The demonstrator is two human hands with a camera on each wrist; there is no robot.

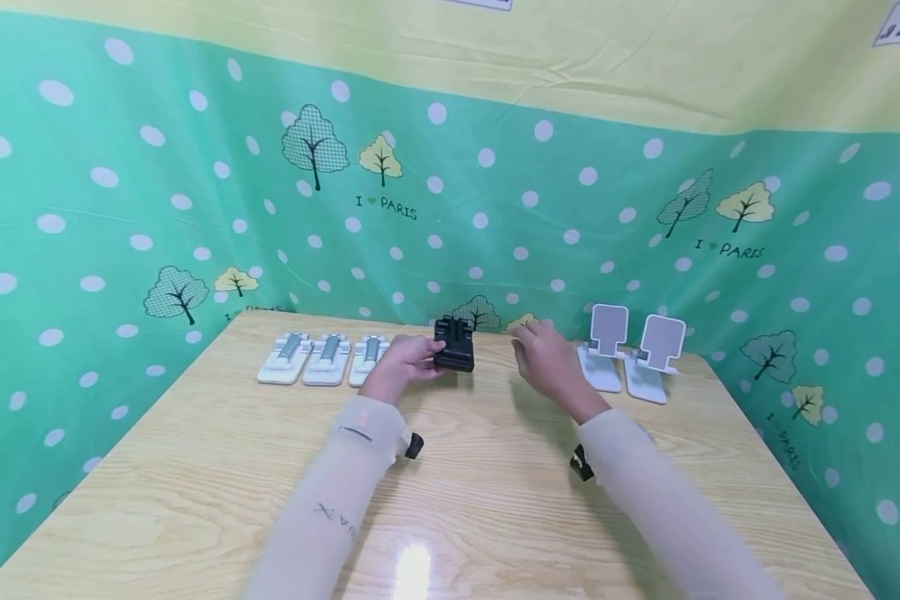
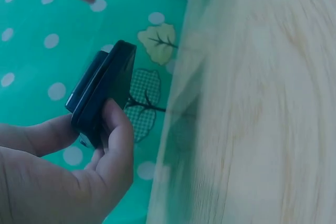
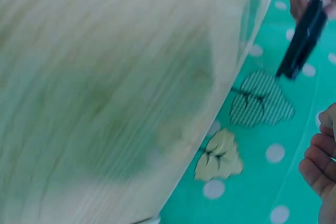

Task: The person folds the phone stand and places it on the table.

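Black stand (image 1: 455, 357) pinched by left hand (image 1: 405, 362) | right hand (image 1: 547, 360) loosely curled, empty | head alone: five white stands (image 1: 327, 368)

can't fully see the right hand (image 3: 323, 163), cropped in its wrist view, or the third folded stand (image 1: 362, 367), partly covered.

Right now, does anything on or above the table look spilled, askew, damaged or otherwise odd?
Nothing looks spilled or damaged. The odd one out is the black folded stand in the left hand, since the stands on the table are mostly white.
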